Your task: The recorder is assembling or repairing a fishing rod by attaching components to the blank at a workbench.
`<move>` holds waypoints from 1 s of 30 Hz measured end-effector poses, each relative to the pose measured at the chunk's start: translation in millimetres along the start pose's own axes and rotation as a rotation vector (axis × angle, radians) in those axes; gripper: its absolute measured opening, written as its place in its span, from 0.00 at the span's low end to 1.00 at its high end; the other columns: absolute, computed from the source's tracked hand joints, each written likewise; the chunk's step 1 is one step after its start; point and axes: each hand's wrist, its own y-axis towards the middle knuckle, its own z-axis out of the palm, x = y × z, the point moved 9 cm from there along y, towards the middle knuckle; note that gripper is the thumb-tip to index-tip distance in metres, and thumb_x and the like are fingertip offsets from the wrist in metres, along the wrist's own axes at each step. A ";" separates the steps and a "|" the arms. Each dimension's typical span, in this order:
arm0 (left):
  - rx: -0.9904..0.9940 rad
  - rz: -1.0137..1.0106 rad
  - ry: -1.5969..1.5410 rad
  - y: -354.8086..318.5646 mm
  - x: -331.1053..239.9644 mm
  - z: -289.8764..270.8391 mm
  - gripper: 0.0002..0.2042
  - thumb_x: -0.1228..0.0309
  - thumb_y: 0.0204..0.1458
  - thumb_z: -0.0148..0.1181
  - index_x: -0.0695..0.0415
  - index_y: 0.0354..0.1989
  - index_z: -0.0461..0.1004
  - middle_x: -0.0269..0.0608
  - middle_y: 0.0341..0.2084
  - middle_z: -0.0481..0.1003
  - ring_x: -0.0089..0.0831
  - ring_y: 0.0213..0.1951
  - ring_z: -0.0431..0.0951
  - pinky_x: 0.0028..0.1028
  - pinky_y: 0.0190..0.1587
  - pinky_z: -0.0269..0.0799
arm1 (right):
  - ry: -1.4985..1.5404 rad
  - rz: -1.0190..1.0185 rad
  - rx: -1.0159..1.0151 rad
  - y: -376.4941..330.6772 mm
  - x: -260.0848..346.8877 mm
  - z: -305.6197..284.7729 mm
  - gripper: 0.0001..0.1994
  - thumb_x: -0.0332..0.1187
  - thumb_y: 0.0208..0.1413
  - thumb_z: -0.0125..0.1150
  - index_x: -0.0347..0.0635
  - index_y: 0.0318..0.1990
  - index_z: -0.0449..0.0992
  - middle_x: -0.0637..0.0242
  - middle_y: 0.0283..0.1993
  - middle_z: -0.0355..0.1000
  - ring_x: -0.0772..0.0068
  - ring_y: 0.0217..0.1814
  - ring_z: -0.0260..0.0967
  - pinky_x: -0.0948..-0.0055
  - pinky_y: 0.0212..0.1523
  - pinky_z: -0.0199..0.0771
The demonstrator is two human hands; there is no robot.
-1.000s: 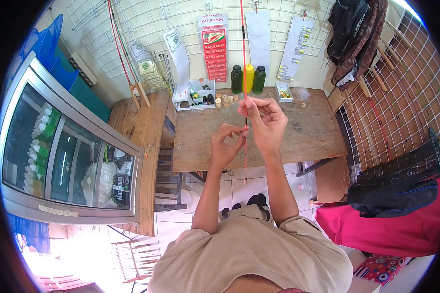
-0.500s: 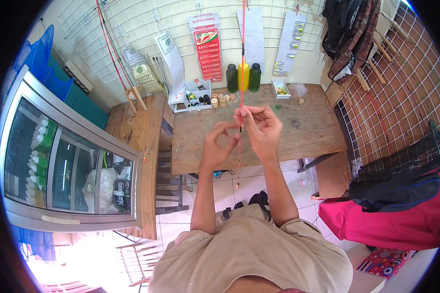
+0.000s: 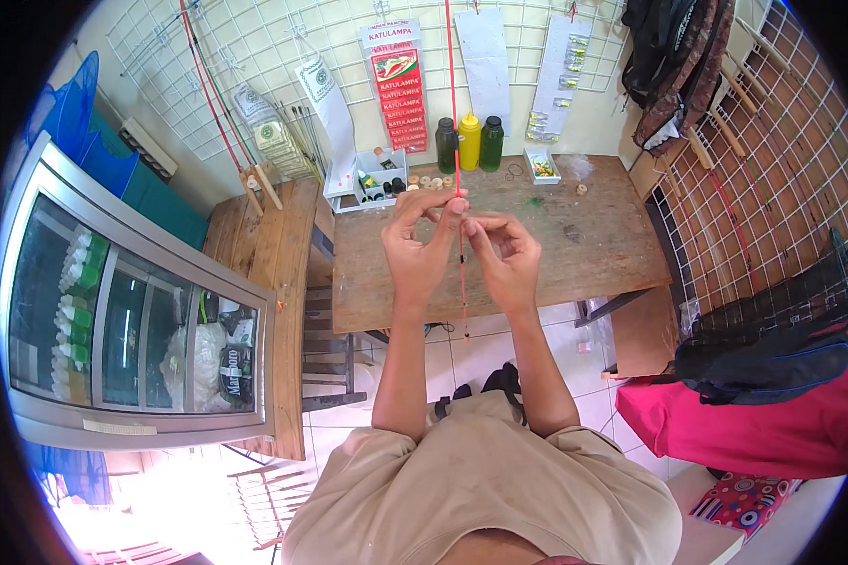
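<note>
A thin red fishing rod (image 3: 455,113) stands nearly upright before me, with dark bands on its lower part and a small pale piece at its bottom end. My left hand (image 3: 416,247) pinches the rod between thumb and fingers. Just below that grip, my right hand (image 3: 507,262) has thumb and forefinger pressed together right beside the rod. Whether those fingertips hold the rod itself or something fine next to it cannot be made out.
Behind my hands is a wooden table (image 3: 575,250) carrying dark and yellow bottles (image 3: 469,143), cork rings (image 3: 431,182), a sectioned white tray (image 3: 383,168) and a small white box (image 3: 541,168). A glass cabinet (image 3: 146,311) stands left; bags (image 3: 773,363) hang right.
My left hand has risen and closed on the rod. My right hand has slid slightly down, and its fingers now meet lower, beside the rod. The rod's top leans a little further left.
</note>
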 end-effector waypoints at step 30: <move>0.057 0.061 0.035 25.0 -33.4 2.5 0.08 0.72 0.47 0.64 0.57 0.36 0.79 0.35 0.32 0.79 0.22 0.33 0.70 0.21 0.33 0.64 | 0.064 -0.096 0.048 23.4 35.2 -3.8 0.05 0.26 0.51 0.63 0.34 0.35 0.78 0.67 0.34 0.75 0.82 0.36 0.67 0.81 0.39 0.67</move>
